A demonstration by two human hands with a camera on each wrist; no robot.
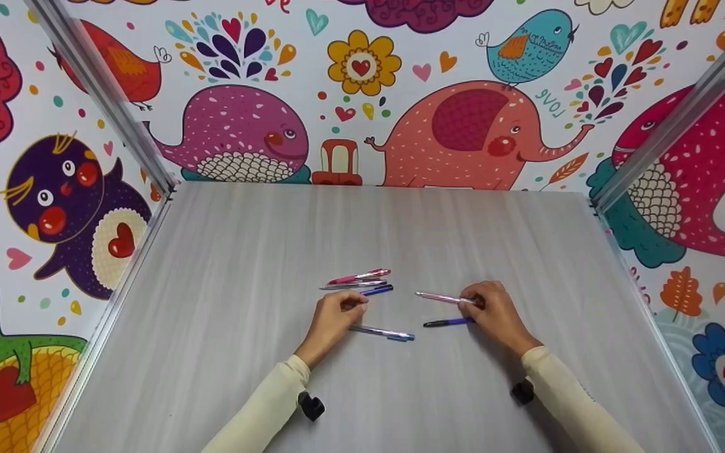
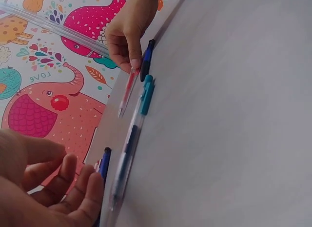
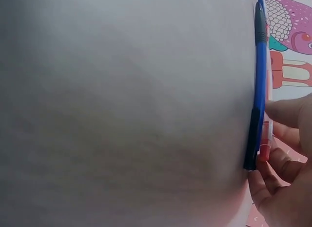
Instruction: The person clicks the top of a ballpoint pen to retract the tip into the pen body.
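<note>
My right hand (image 1: 493,313) pinches the end of a clear-barrelled red pen (image 1: 436,297) between thumb and fingers, low over the table. Just nearer to me than that pen lies a blue pen with a black grip (image 1: 447,323), its far end by the right fingers. My left hand (image 1: 336,316) hovers with loosely bent fingers and nothing visible between thumb and fingertips. Behind it lies another blue pen (image 1: 378,290), partly covered by the fingers. A clear pen with a teal cap (image 2: 130,139) lies on the near side of the left hand, its other end hidden in the head view.
Beyond the left hand, a pink pen (image 1: 357,277) and a silvery pen (image 1: 353,285) lie close together on the grey table (image 1: 243,251). Metal rails edge the table, and a wall with painted animals (image 1: 463,138) stands behind it.
</note>
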